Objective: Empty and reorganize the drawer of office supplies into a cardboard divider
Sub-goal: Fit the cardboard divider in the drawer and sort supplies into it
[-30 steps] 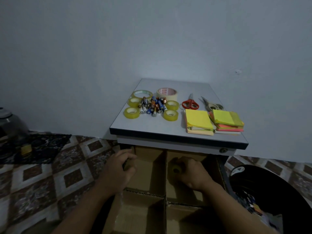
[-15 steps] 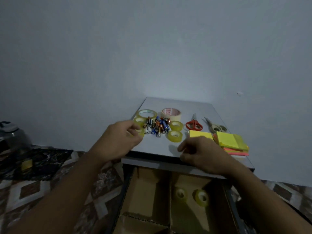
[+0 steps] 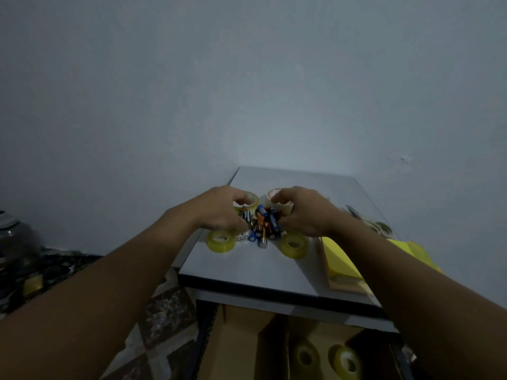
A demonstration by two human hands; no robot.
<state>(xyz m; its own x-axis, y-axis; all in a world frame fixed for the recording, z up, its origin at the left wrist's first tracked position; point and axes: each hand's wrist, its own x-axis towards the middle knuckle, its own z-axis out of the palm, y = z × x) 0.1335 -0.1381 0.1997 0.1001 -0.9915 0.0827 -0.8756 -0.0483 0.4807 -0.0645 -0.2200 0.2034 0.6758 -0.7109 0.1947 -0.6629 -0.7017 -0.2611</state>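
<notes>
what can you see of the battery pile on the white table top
The loose pile of small cylindrical batteries lies on the white table top, casings blue, orange, black and silver, pointing different ways. The left hand and right hand flank it with curled fingers at its edges; a grip cannot be told. Yellowish tape rolls sit around it.

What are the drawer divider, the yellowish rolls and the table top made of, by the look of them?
Divider: matte brown cardboard, by its flat tan walls. Rolls: glossy see-through yellowish plastic tape, probably; light passes through them. Table top: smooth pale laminate with a dark edge band, likely; its core is hidden.
</notes>
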